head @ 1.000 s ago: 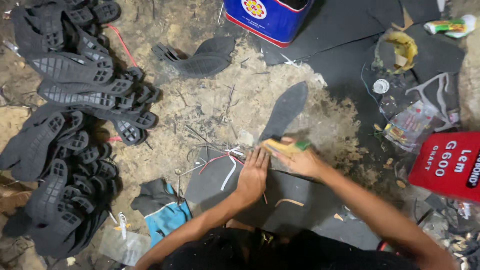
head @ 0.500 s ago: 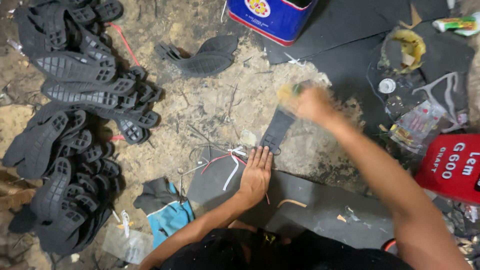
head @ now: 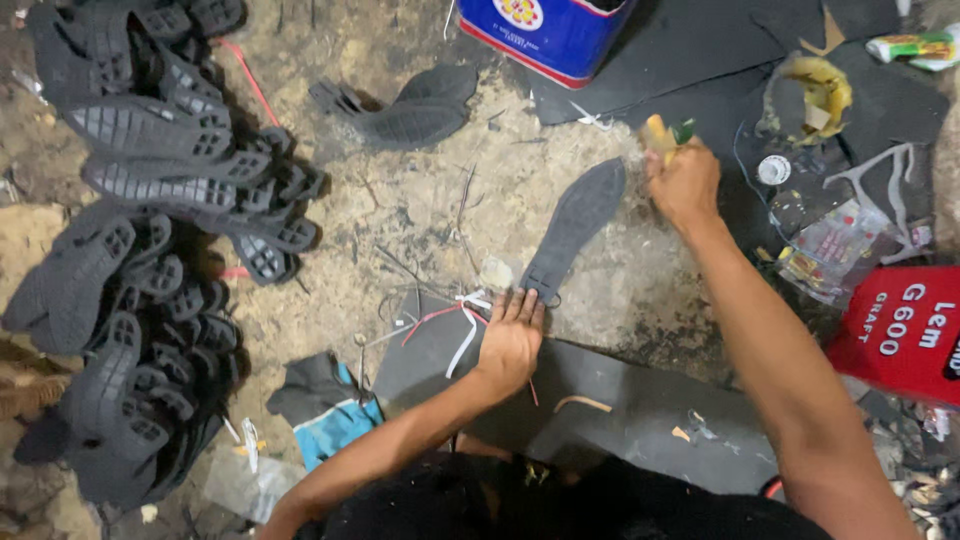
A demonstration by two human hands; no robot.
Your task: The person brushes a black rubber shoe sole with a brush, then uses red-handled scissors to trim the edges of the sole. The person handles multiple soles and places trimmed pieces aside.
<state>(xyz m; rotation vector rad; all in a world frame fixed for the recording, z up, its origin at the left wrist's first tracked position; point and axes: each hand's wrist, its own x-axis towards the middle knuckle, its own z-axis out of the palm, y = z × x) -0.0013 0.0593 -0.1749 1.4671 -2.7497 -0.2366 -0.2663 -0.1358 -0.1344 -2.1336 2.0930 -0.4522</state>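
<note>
A blue tin (head: 545, 35) stands at the far edge; a red rectangular can (head: 897, 330) lies right. The black sole (head: 573, 228) runs from near-left to far-right on the floor. The left hand (head: 510, 345) presses its near end, fingers flat (and together). The right hand (head: 683, 180) grips a yellow brush (head: 657, 135).

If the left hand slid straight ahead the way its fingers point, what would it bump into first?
The left hand lies flat with fingers pointing up the picture. Its fingertips already sit at the near end of the black shoe sole, so that sole would probably be met first.
</note>
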